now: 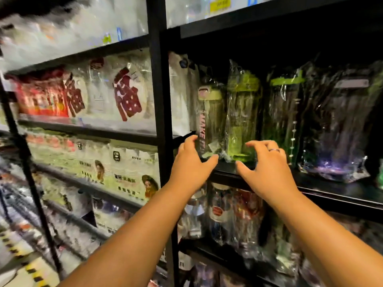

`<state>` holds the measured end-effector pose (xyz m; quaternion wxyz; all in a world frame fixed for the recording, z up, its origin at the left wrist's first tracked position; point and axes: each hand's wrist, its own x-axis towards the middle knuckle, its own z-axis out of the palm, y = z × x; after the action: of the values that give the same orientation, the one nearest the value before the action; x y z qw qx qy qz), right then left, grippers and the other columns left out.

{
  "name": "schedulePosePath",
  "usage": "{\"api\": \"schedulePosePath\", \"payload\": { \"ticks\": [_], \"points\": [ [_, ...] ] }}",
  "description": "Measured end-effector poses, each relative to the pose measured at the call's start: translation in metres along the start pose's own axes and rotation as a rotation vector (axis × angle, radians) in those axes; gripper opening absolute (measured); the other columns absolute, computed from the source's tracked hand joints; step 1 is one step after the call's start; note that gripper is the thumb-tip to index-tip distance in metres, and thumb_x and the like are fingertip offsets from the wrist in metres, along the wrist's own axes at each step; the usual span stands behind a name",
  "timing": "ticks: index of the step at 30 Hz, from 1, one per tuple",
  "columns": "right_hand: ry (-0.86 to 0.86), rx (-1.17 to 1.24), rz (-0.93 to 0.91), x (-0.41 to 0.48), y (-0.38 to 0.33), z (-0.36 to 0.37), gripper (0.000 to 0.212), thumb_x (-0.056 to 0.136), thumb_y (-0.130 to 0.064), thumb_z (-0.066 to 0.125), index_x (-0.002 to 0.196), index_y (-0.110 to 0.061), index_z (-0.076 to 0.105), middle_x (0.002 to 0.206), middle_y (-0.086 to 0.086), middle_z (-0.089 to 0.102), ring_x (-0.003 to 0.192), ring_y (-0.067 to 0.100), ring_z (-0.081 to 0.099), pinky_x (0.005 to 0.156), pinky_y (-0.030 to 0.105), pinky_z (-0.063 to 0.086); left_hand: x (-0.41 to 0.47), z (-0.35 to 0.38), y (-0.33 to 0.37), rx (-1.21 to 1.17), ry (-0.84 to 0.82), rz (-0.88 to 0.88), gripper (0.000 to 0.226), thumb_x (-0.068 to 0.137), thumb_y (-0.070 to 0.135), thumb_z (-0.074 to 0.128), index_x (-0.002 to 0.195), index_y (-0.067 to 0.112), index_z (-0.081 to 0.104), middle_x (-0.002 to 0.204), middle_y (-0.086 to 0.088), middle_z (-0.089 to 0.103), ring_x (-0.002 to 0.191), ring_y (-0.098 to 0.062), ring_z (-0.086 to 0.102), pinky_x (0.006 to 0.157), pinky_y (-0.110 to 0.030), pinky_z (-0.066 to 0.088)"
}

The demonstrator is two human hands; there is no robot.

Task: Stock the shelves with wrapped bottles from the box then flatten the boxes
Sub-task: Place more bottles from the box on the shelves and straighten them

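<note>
We are facing the black shelving rack (158,79), reaching both arms to its dark shelf (331,191), where the wrapped bottles are standing upright in a row near the front edge, probably so their lids and lettering are facing shoppers. The dark wrapped bottles (339,125) are filling the right end. Beside them the bright green bottle (242,112) and the pale-lidded bottle with pink lettering (210,112) are sitting close together in crinkled film. Our left hand (189,168) is cupping loosely round the base of the pale-lidded bottle, its fingers released and at most touching the film. Our right hand (267,170) is hovering spread before the bright green bottle, grasping nothing. We are judging this as squaring up the row. The box is not showing.
</note>
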<state>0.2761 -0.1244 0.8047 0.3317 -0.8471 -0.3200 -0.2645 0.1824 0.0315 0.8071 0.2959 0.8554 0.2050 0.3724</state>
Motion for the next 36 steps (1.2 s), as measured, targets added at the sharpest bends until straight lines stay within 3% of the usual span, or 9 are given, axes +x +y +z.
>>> {"api": "schedulePosePath", "payload": {
  "ticks": [5, 10, 13, 16, 21, 25, 28, 36],
  "points": [
    [0.007, 0.053, -0.026, 0.020, 0.007, 0.019, 0.054, 0.087, -0.041, 0.068, 0.135, -0.023, 0.051, 0.133, 0.003, 0.045, 0.123, 0.028, 0.038, 0.095, 0.038, 0.040, 0.053, 0.025, -0.010, -0.109, 0.031, -0.131, 0.086, 0.086, 0.045, 0.072, 0.153, 0.018, 0.026, 0.152, -0.009, 0.037, 0.133, -0.027, 0.045, 0.104, -0.037, 0.041],
    [0.007, 0.148, -0.031, 0.027, 0.016, 0.030, 0.047, 0.087, -0.042, 0.066, 0.129, -0.026, 0.054, 0.130, -0.003, 0.046, 0.122, 0.021, 0.036, 0.095, 0.033, 0.036, 0.086, 0.051, -0.016, -0.113, 0.032, -0.173, 0.088, 0.086, 0.043, 0.073, 0.154, 0.017, 0.022, 0.152, -0.009, 0.034, 0.131, -0.026, 0.046, 0.095, -0.028, 0.036],
    [-0.010, 0.173, -0.064, 0.027, 0.020, 0.032, 0.046, 0.085, -0.044, 0.065, 0.126, -0.028, 0.054, 0.126, -0.008, 0.045, 0.119, 0.015, 0.035, 0.088, 0.027, 0.032, 0.099, 0.058, -0.020, -0.133, 0.062, -0.207, 0.092, 0.085, 0.048, 0.073, 0.154, 0.020, 0.020, 0.152, -0.007, 0.036, 0.129, -0.025, 0.048, 0.102, -0.033, 0.041],
    [-0.034, 0.205, -0.092, 0.026, 0.023, 0.033, 0.045, 0.083, -0.049, 0.062, 0.124, -0.032, 0.053, 0.121, -0.013, 0.043, 0.109, 0.005, 0.029, 0.085, 0.025, 0.030, 0.105, 0.060, -0.023, -0.188, 0.013, -0.198, 0.095, 0.082, 0.048, 0.077, 0.152, 0.023, 0.018, 0.151, -0.003, 0.038, 0.123, -0.018, 0.048, 0.100, -0.030, 0.040],
    [-0.019, 0.232, -0.092, 0.026, 0.021, 0.033, 0.045, 0.078, -0.052, 0.058, 0.119, -0.035, 0.055, 0.117, -0.018, 0.044, 0.102, -0.001, 0.029, 0.082, 0.026, 0.031, 0.114, 0.058, -0.030, -0.264, -0.078, -0.189, 0.108, 0.076, 0.044, 0.084, 0.154, 0.024, 0.011, 0.148, 0.003, 0.043, 0.131, -0.018, 0.046, 0.100, -0.027, 0.037],
    [-0.008, 0.183, -0.056, 0.025, 0.020, 0.032, 0.046, 0.078, -0.051, 0.060, 0.120, -0.032, 0.056, 0.116, -0.017, 0.045, 0.110, 0.010, 0.043, 0.083, 0.028, 0.033, 0.117, 0.057, -0.035, -0.284, -0.081, -0.192, 0.104, 0.073, 0.048, 0.085, 0.152, 0.026, 0.020, 0.139, 0.003, 0.052, 0.117, -0.018, 0.054, 0.102, -0.037, 0.046],
    [0.004, 0.141, 0.011, 0.025, 0.017, 0.031, 0.047, 0.078, -0.048, 0.062, 0.121, -0.029, 0.057, 0.118, -0.013, 0.047, 0.117, 0.020, 0.049, 0.088, 0.030, 0.036, 0.114, 0.055, -0.040, -0.294, -0.078, -0.176, 0.100, 0.073, 0.052, 0.083, 0.150, 0.029, 0.023, 0.135, 0.003, 0.051, 0.111, -0.017, 0.055, 0.095, -0.034, 0.046],
    [0.025, 0.061, 0.087, 0.025, 0.015, 0.035, 0.052, 0.080, -0.048, 0.064, 0.127, -0.027, 0.053, 0.123, -0.008, 0.047, 0.118, 0.014, 0.049, 0.092, 0.028, 0.038, 0.105, 0.052, -0.046, -0.258, -0.018, -0.162, 0.092, 0.076, 0.055, 0.077, 0.149, 0.034, 0.025, 0.138, 0.001, 0.045, 0.112, -0.023, 0.055, 0.093, -0.041, 0.050]
  ]
}}
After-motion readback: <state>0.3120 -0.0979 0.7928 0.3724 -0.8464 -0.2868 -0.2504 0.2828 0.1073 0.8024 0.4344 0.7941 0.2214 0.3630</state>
